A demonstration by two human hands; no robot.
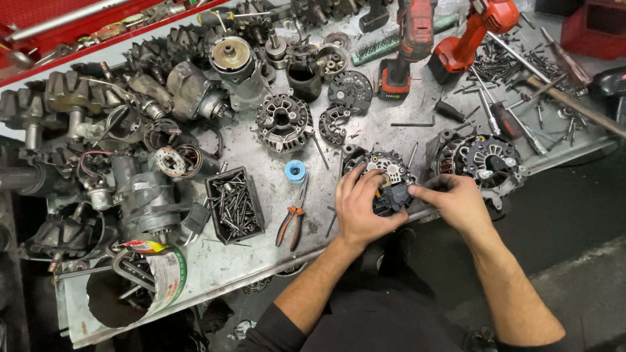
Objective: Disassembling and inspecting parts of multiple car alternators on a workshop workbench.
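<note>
The round dark alternator with the silver finned back (381, 171) is sitting at the near edge of the scuffed grey metal worktop (261, 254), and that's where everything is happening. The left hand (365, 207) is laid over its near left side, fingers curled down on the casing, so its grip is pressed onto the alternator body to steady it. The small black plastic module (396, 195) on the near face is being pinched by the right hand (456, 201), thumb and forefinger closed on its right edge. Probably best if the body is kept pinned flat and the module is worked straight, not twisted, since the housing looks brittle and the unit is close to the edge. As for the surface, going left to right: a heap of greasy starter and alternator parts (117, 143), a black tray full of screws (234, 205), orange-handled pliers (291, 225), a small blue tape roll (295, 171), a second open alternator (482, 163) and red cordless drills (417, 39) further back. A dark floor (574, 221) can be seen past the edge; looks like a cluttered repair shop.
</note>
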